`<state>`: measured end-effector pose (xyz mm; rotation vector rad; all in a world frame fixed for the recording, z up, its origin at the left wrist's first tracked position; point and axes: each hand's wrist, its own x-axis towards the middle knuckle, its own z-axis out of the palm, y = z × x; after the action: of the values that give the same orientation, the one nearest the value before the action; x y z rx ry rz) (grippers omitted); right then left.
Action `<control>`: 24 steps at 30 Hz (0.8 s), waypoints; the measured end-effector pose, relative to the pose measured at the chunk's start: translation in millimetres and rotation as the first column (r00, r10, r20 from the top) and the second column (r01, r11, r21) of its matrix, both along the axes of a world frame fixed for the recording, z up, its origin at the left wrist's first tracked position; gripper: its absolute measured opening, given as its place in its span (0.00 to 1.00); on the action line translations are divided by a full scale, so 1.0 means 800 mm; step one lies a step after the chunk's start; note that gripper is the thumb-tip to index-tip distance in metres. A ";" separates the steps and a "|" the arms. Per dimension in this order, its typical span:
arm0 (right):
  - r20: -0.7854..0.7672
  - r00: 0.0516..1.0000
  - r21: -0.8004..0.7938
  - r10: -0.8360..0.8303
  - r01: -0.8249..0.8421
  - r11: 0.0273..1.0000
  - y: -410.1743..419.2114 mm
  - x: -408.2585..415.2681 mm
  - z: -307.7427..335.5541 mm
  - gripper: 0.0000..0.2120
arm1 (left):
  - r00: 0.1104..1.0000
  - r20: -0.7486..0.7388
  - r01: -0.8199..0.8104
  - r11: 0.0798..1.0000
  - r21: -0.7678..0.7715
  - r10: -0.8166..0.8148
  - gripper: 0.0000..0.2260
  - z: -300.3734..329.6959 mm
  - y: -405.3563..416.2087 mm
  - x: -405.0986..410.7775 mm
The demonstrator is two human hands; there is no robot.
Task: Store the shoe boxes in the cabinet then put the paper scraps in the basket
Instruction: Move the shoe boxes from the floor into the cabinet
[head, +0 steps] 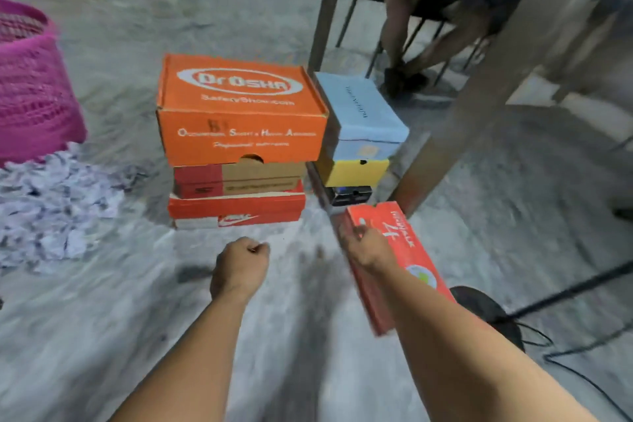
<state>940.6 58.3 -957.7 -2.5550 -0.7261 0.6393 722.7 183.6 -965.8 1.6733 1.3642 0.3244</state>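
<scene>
**STATUS: BOX STORAGE EARLY, SCRAPS NOT STARTED**

Grip state. Right hand (368, 245) grips a red shoe box (407, 264) at its near-left edge, fingers curled over the rim; box is tilted and appears off the floor. Left hand (245, 262) is a closed fist, holds nothing, hangs in front of the left stack.

Progress (est.). One box in hand; no cabinet in view, so stored qty can't be confirmed. Still on floor: left stack w/ orange box (239, 106) on top, a red/brown box and a red/white box under it; right stack w/ light blue box (363, 113) over a yellow box (352, 171) and a dark one at bottom. The stacks stand just beside each other. Paper scraps (58, 205) lie in a loose heap at left, touching the base of the pink basket (30, 79). Basket contents not visible. Judged: most of the box step and all of the scrap step remain.

Surface/room. Grey mottled floor. Table legs (329, 3) rise behind the right stack. Black cables (565, 346) run across floor at right. A seated person and a standing person are in the bkgd. Frame is motion-blurred.
</scene>
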 end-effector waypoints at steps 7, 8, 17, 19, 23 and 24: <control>0.061 0.916 -0.205 -0.397 0.401 0.893 -0.154 0.109 -0.041 0.54 | 0.970 0.019 0.245 0.963 -0.115 -0.244 0.08 -0.019 -0.093 0.130; -0.009 0.921 -0.195 -0.390 0.381 0.904 -0.162 0.113 -0.054 0.60 | 0.963 0.023 0.269 0.953 -0.143 -0.268 0.09 -0.025 -0.103 0.136; -0.449 0.888 -0.140 -0.098 0.039 0.989 -0.114 0.038 -0.070 0.46 | 0.992 0.111 0.097 0.916 -0.388 -0.058 0.31 -0.111 -0.111 0.103; -0.476 0.876 -0.108 -0.072 0.023 0.994 -0.094 0.022 -0.075 0.47 | 0.993 0.109 0.001 0.920 -0.392 0.045 0.27 -0.129 -0.101 0.079; -0.526 0.847 -0.173 0.074 -0.192 0.966 -0.046 -0.028 -0.048 0.38 | 0.949 0.093 -0.226 0.857 -0.463 0.300 0.26 -0.103 -0.091 0.005; -0.538 0.831 -0.181 0.143 -0.280 0.943 -0.033 -0.043 -0.038 0.35 | 0.928 0.077 -0.286 0.830 -0.479 0.364 0.25 -0.098 -0.090 -0.018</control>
<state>905.9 32.0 -987.9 -2.3474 -0.7743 1.5154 707.9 111.5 -1044.6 0.9956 1.4634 0.2971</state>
